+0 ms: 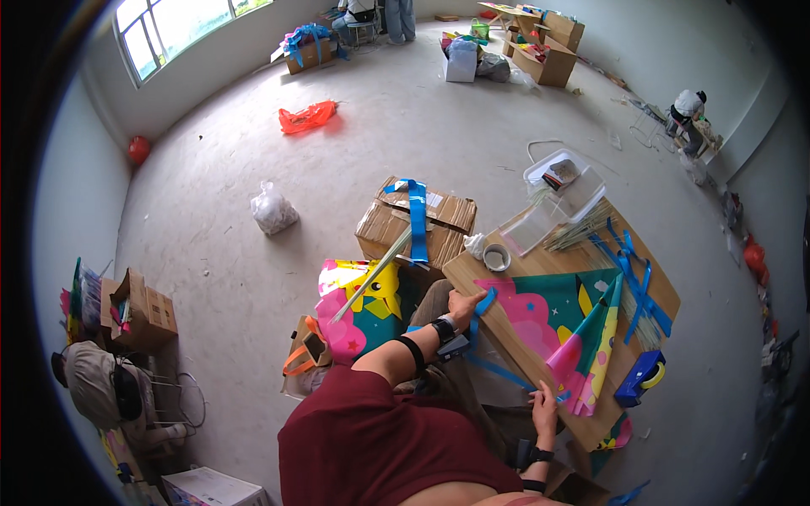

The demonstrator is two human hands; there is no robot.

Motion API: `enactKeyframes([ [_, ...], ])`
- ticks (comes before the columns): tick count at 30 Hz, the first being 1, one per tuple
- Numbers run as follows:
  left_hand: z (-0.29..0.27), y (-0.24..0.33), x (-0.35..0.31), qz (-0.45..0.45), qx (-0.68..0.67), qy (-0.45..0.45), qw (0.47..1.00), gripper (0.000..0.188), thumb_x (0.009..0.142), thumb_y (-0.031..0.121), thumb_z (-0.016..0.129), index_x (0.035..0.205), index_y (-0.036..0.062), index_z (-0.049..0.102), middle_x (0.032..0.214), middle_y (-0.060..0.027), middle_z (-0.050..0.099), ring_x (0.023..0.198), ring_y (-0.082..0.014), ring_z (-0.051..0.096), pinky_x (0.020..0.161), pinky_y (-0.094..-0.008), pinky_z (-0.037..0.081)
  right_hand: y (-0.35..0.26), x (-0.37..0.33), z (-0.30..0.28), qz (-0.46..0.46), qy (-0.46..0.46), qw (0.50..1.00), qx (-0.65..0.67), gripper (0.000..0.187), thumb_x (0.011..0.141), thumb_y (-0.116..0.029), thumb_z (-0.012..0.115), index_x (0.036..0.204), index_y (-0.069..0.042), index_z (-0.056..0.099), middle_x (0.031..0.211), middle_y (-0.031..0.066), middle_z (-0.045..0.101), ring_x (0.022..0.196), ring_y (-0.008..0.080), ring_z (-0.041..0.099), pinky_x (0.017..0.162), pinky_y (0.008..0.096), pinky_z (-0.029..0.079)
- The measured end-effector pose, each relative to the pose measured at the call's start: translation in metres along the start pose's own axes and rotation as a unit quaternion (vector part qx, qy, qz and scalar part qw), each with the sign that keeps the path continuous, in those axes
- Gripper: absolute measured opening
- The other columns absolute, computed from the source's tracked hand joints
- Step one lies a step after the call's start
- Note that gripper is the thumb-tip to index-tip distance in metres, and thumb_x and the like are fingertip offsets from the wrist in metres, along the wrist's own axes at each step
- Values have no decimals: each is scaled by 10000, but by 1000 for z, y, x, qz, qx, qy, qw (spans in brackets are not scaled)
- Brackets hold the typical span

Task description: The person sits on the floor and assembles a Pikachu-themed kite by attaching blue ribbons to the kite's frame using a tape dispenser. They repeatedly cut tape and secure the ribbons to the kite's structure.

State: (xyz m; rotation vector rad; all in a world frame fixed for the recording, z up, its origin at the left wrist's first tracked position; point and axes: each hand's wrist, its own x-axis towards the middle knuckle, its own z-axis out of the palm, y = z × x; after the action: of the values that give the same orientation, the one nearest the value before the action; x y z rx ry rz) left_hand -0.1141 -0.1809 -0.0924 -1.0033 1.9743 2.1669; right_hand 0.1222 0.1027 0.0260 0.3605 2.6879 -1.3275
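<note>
1. Several brown cardboard boxes: one big carton (417, 221) just beyond the bench (540, 358), crossed by a blue strip (418, 218) with a pale label near its top; open boxes (548, 52) against the far wall; one (310, 52) under the window with blue wrapping; another (148, 314) at far left.
2. Wooden bench at centre right, carrying a bright kite sheet (561, 316) in pink, green and yellow with a folded flap at its near edge.
3. Second colourful sheet (361, 308) on the floor beside the carton, yellow and pink, a pale stick lying across it.
4. Clear plastic tub (567, 181) at the bench's far end, bundle of thin sticks (582, 228) next to it.
5. Blue ribbon strips (633, 282) fanned out on the right of the bench.
6. Blue and yellow tape dispenser (641, 377) at the bench's right corner; tape roll (496, 257) near the far-left corner.
7. Left hand (464, 305): fingers closed around the end of a blue ribbon (479, 337), at the bench's left edge.
8. Right hand (544, 406): fingers extended, pressing the ribbon's other end down at the near edge, touching the kite sheet.
</note>
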Motion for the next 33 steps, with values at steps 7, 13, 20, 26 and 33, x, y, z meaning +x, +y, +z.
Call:
enactKeyframes([
  [7,-12,25,-22,52,18,-18,998,600,728,168,849,1208,-46,557,1067,-166,666,950,-258,665,834,-359,552,30,-12,-21,-8,57,998,-15,361,999,-84,465,1337,-1,561,953,155,728,767,221,699,739,355,544],
  [13,-41,47,-17,249,220,-24,943,485,759,183,757,1190,19,608,1185,-204,581,1153,-352,533,993,-433,433,20,6,-33,-33,145,984,-94,305,961,-91,574,1254,-17,609,932,198,686,858,345,674,770,419,527],
  [20,-9,67,-6,486,338,-131,795,436,814,144,703,1204,-6,580,1224,-229,560,1164,-404,505,1019,-485,402,40,30,-53,-23,262,944,-199,311,903,-102,639,1197,-13,591,1092,205,636,1005,367,625,851,459,524],
  [26,-1,57,2,503,453,-105,728,461,813,180,706,1211,-8,567,1231,-201,570,1142,-404,521,974,-500,422,49,50,-47,127,252,913,-293,372,888,-177,676,1186,9,552,1159,214,593,1127,401,567,933,497,498],
  [33,18,75,-22,505,481,-75,713,418,820,241,741,1173,56,615,1186,-158,601,1110,-384,551,942,-481,445,79,70,-51,123,283,916,-255,364,827,-118,730,1098,41,547,1061,253,622,1009,430,621,865,475,527],
])
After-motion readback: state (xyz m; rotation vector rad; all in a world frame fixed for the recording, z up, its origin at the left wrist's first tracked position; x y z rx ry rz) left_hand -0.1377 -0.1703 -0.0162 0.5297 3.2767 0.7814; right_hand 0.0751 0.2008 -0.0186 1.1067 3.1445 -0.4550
